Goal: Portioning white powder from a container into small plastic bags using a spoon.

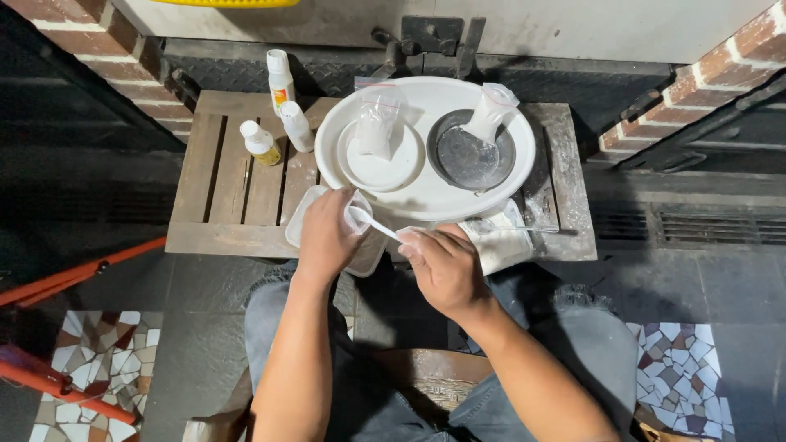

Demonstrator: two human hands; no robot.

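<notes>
Plastic spoon [372,221] (light, stiff) we are pinching by its handle, right hand [442,266]; left hand [327,237] fingers are wrapping the thin clear tub [327,225].

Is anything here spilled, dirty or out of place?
Yes. White powder is smeared on the right side of the wooden table, beside the white tray. The right hand holding the white spoon also looks dusted with it.

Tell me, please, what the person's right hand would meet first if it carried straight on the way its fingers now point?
The right hand points up-left along the white plastic spoon, so it would probably meet the clear plastic container held by the left hand first, though depth is unclear.
</notes>
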